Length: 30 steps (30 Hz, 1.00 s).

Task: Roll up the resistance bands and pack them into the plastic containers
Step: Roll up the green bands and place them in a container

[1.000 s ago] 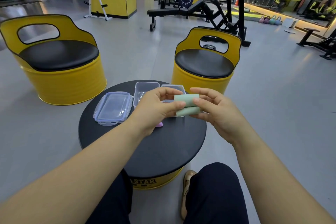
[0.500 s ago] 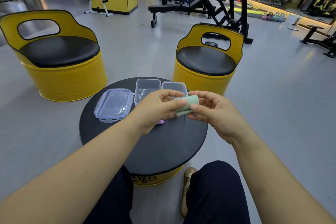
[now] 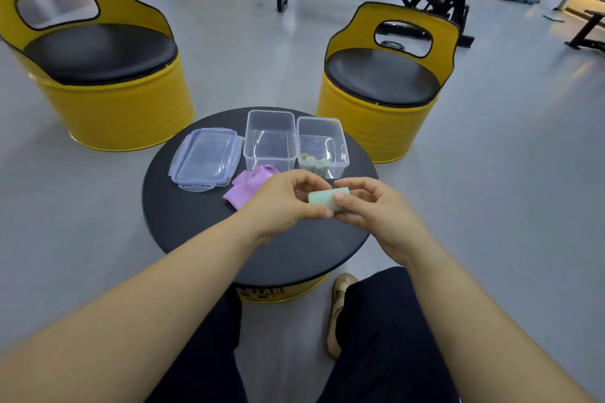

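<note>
Resistance-band packing looks partway done on the round black table (image 3: 196,226). Farthest left a clear lid (image 3: 204,159) lies flat, just beside the 1st of 2 open boxes. That left container (image 3: 269,144) looks empty. Against its near wall a purple band (image 3: 248,186) sits crumpled and unrolled on the table.

Next comes the left hand (image 3: 281,199), fingers curled and pinching 1 end of a rolled green band (image 3: 322,200), which is held in the air above the table. The right hand (image 3: 376,209) pinches the other end, with its thumb across the front of the roll. Behind them, the right container (image 3: 319,132) holds some small green rolls (image 3: 311,160) at its near end.

The main risk is unwinding. The material probably wants to spring back, so if either pinch loosens before the roll is wedged in, its tail could flick free and the coil open. Passing it to 1 hand looks like the weak moment. Dropped in loosely, it might uncoil or push its neighbours apart. A forearm reaching forward could also shove the light containers or drag the purple band off the table.
</note>
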Available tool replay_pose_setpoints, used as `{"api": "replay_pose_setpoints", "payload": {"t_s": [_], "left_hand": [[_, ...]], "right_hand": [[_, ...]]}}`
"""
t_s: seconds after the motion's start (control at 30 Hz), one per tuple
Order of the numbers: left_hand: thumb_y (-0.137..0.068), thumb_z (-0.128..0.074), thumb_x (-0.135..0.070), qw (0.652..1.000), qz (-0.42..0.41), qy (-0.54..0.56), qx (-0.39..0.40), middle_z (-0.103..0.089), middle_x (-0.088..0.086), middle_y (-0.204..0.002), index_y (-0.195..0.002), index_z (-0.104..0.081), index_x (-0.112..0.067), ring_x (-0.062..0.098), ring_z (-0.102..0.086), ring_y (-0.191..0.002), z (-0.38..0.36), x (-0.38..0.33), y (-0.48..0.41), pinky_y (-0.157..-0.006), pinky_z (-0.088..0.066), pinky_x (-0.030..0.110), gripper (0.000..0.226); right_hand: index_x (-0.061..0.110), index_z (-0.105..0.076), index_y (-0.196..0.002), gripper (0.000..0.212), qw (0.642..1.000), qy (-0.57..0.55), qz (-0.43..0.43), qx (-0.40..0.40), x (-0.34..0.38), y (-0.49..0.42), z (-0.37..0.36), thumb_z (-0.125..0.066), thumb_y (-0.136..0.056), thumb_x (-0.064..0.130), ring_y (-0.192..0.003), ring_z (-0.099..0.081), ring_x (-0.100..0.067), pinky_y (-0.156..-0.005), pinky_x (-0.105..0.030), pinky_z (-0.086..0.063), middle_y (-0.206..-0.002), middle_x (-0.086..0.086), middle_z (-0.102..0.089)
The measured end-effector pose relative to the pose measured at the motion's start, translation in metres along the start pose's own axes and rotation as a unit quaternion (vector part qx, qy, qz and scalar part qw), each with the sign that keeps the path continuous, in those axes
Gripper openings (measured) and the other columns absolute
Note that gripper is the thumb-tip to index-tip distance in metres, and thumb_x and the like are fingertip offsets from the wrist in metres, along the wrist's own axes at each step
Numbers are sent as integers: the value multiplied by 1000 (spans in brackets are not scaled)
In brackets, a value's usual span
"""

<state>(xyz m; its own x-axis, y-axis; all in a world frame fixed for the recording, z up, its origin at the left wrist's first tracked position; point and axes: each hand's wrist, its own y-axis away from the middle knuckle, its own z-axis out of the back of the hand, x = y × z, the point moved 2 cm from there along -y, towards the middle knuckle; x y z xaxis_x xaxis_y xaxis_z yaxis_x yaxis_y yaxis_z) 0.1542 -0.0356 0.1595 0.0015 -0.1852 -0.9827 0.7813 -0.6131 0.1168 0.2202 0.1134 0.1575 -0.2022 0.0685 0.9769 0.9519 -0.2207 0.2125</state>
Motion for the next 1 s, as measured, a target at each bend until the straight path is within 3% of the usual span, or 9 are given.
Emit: {"api": "replay_pose_setpoints", "payload": {"t_s": [0.17, 0.3, 0.43, 0.53, 0.67, 0.83, 1.0], "left_hand": [[-74, -74, 3, 1000, -12, -11, -7, -66, -4, -91, -96, -61, -17, -1, -63, -78, -4, 19, -16, -72, -50, 11, 33], [-77, -76, -12, 997, 1, -71, 17, -70, -7, -99, -103, -67, -20, 4, -64, -92, -4, 36, -36, -83, -51, 16, 28], [-81, -71, -20, 987, 7, -152, 50, -69, -11, -102, -105, -67, -23, -3, -61, -94, 0, 48, -64, -84, -47, 10, 25], [-81, -71, -20, 978, 6, -197, 67, -69, -10, -102, -106, -65, -23, 1, -63, -95, 0, 58, -92, -89, -50, 21, 26], [-81, -69, -16, 968, -41, -246, 34, -67, -6, -99, -105, -66, -20, 10, -61, -94, -4, 69, -134, -87, -50, 33, 24], [-80, -68, -14, 955, -108, -277, -17, -58, -12, -98, -108, -63, -20, 8, -53, -93, -13, 88, -181, -84, -43, 23, 29], [-76, -70, -6, 948, -149, -275, -52, -56, -10, -95, -106, -63, -12, 3, -47, -88, -18, 107, -218, -78, -34, 7, 31]], "right_hand": [[7, -66, -99, 23, 1000, -3, -25, -13, -16, -17, 5, -72, -78, 13, -84, -70, -15, -70, -20, -55, -95, -10, -72], [9, -67, -100, 23, 999, 32, -33, -13, -26, -37, 13, -73, -78, 6, -87, -70, -18, -74, -23, -57, -96, -13, -71], [19, -68, -94, 26, 995, 95, -30, -4, -36, -63, 22, -76, -75, 4, -89, -69, -21, -80, -25, -56, -98, -12, -71], [24, -68, -93, 31, 992, 127, -26, 5, -41, -89, 31, -78, -72, 4, -94, -68, -23, -86, -28, -55, -99, -9, -72], [20, -69, -98, 34, 992, 122, -28, -12, -46, -124, 44, -77, -72, 0, -92, -69, -17, -79, -18, -54, -96, -6, -72], [20, -70, -95, 18, 995, 87, -45, -28, -53, -171, 64, -72, -80, 11, -92, -69, -13, -83, -24, -55, -96, -4, -73], [11, -68, -96, 13, 994, 55, -85, -48, -65, -208, 78, -68, -84, 16, -76, -68, -9, -72, -26, -59, -90, -7, -69]]}}
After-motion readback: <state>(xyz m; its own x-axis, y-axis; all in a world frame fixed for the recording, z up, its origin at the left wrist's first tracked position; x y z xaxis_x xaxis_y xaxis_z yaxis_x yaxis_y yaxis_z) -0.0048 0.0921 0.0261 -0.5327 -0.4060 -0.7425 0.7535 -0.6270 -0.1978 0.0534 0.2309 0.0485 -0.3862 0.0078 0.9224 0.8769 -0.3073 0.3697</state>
